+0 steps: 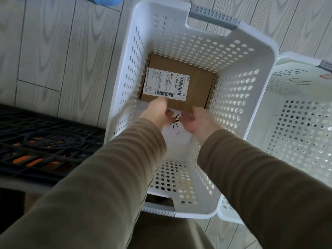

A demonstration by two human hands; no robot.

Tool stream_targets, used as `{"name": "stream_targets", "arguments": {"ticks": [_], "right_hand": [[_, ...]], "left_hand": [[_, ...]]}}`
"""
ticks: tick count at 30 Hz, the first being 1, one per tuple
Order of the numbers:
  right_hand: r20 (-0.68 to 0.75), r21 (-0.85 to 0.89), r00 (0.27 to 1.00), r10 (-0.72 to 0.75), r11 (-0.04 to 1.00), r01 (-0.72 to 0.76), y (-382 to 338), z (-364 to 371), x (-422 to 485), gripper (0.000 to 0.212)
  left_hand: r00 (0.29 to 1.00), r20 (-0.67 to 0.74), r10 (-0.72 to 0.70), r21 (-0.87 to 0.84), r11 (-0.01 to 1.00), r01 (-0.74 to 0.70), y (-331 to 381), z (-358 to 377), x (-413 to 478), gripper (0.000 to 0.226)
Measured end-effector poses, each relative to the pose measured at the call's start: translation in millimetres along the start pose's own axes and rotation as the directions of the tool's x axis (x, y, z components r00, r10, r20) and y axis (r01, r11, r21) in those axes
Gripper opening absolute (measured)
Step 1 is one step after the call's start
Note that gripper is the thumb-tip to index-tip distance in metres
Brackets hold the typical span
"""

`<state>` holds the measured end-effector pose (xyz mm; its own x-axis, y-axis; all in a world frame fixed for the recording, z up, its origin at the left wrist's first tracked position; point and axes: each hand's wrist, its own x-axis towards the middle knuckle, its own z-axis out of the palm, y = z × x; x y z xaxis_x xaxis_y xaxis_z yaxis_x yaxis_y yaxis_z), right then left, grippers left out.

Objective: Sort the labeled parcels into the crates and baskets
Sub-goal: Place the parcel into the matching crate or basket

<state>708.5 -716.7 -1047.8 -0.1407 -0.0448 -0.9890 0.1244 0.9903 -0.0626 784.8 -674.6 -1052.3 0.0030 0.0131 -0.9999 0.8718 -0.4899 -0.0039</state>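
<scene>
Grey wood-grain floor (53,51) lies under a white basket (233,97). The parcel (195,83) sits flat at the far end of its bottom. Your left grip (158,112) touches the parcel's near edge with fingers curled under, and I cannot tell whether it is grasping. Your right grip (195,119) is loosely curled just beside that edge and looks released. As you withdraw, your fingers could drag the sheet (179,139) lying under them or shift the parcel. You could also mis-sort if the label (165,83) does not match that sheet. The label shows barcodes and a number starting 413; the rest is too small to read. The sheet's black handwritten mark is partly covered. The second basket (296,126) on the right holds a similar handwritten sheet.
</scene>
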Motion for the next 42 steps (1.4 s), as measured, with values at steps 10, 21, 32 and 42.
{"name": "stream_targets", "arguments": {"ticks": [10, 21, 32, 42], "right_hand": [[0.003, -0.288, 0.993, -0.115, 0.951, 0.111, -11.2, -2.1, -142.5, 0.034], [0.237, -0.733, 0.900, -0.366, 0.541, 0.413, -1.2, 12.7, -338.7, 0.029], [0.683, -0.687, 0.669, -0.293, 0.054, 0.725, 34.9, 28.2, -554.8, 0.051], [0.895, -0.429, 0.441, 0.062, -0.151, 0.891, 84.8, -24.3, -704.5, 0.030]], "left_hand": [[0.985, 0.145, 0.089, -0.075, 0.994, -0.078, 1.9, -29.4, -145.8, 0.026], [0.950, 0.057, 0.306, -0.091, 0.949, -0.301, 8.2, -114.2, -351.9, 0.048], [0.816, -0.104, 0.568, -0.267, 0.775, -0.573, -21.9, -170.4, -541.7, 0.033], [0.654, -0.402, 0.640, -0.479, 0.462, -0.746, -136.8, -212.7, -701.2, 0.046]]}}
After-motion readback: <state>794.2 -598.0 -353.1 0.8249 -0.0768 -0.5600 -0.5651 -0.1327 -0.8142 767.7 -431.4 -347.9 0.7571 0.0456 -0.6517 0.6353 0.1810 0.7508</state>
